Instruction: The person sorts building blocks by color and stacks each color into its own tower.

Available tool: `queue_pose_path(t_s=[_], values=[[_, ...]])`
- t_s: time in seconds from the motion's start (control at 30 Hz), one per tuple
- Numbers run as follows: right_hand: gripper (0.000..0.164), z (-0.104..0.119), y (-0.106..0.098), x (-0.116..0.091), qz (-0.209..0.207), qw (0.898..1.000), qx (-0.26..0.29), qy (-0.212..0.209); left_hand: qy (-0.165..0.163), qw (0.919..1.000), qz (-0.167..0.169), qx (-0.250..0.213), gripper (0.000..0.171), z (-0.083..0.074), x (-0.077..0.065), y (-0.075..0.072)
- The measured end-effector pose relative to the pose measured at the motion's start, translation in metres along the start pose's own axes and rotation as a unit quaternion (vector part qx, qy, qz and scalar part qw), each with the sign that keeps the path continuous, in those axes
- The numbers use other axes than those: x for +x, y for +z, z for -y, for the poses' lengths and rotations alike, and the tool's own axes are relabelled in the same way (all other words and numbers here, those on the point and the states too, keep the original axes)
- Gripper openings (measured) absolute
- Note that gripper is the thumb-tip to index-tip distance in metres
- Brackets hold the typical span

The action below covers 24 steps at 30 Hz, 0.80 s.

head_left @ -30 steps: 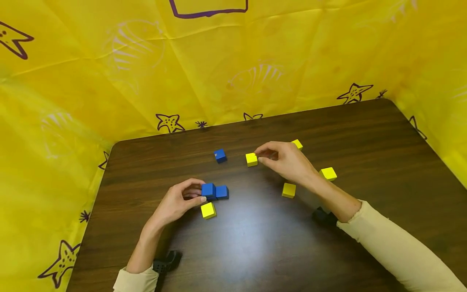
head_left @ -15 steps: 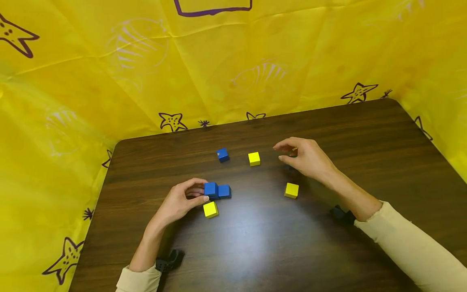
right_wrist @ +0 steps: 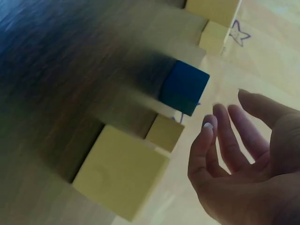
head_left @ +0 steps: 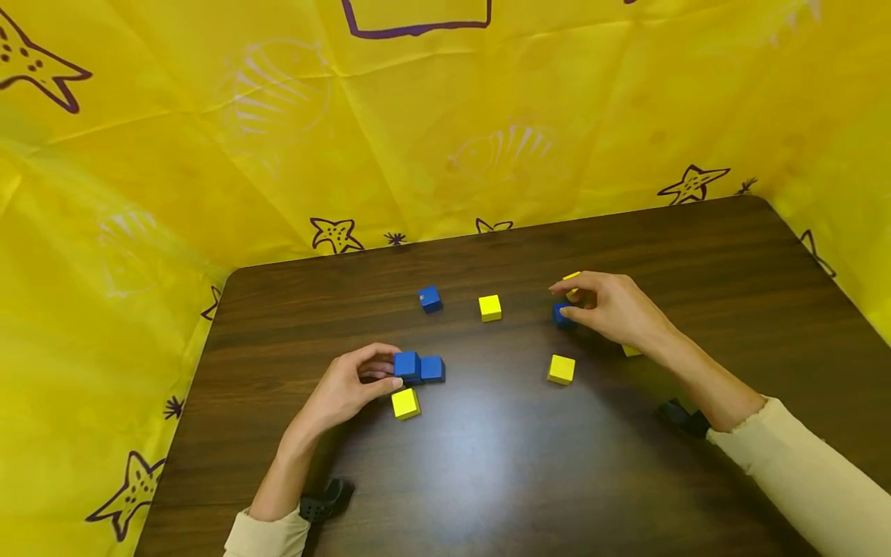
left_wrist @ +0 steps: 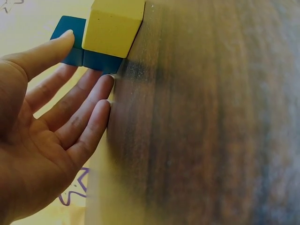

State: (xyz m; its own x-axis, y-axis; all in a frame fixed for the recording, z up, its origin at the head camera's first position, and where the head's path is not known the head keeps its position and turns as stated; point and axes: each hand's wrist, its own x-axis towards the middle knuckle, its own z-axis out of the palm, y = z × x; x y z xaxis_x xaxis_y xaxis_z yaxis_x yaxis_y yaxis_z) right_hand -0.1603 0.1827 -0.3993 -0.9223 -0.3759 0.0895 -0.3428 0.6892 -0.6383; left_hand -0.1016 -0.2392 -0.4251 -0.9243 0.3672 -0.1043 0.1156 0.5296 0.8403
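My left hand (head_left: 351, 387) grips a blue cube (head_left: 407, 364) stacked on another blue one, with the thumb on its near side and the fingers behind. Against the stack's right side sits a third blue cube (head_left: 433, 369). A yellow cube (head_left: 406, 404) stands just in front, and the left wrist view has this yellow cube (left_wrist: 115, 28) hiding part of the stack. My right hand (head_left: 619, 309) hovers at a separate blue cube (head_left: 562, 315), thumb and fingers spread. In the right wrist view a gap shows between the fingers and that blue cube (right_wrist: 185, 86).
Farther back lie a blue cube (head_left: 430, 299) and a yellow cube (head_left: 490, 308). Another yellow cube (head_left: 561, 370) is in front of my right hand. Yellow cubes behind the hand (head_left: 572, 285) and under the wrist (head_left: 631, 350) are partly hidden. A yellow cloth (head_left: 418, 139) surrounds the table (head_left: 487, 480).
My right hand has drawn away rightward from the yellow cube in the back middle, which stays put, and come to the blue cube on the right. The left hand keeps its hold on the stack.
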Motion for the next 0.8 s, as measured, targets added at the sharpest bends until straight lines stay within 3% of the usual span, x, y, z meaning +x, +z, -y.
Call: queue_pose_path(t_s=[0.57, 0.8], values=[[0.034, -0.011, 0.0, -0.003, 0.038, 0.998, -0.002, 0.044, 0.003, 1.0, 0.002, 0.001, 0.037, -0.001, 0.0, 0.0], [0.032, -0.015, 0.007, -0.002, 0.036, 0.999, -0.005, 0.037, 0.001, 1.0, 0.003, 0.006, 0.036, 0.0, -0.003, 0.0]])
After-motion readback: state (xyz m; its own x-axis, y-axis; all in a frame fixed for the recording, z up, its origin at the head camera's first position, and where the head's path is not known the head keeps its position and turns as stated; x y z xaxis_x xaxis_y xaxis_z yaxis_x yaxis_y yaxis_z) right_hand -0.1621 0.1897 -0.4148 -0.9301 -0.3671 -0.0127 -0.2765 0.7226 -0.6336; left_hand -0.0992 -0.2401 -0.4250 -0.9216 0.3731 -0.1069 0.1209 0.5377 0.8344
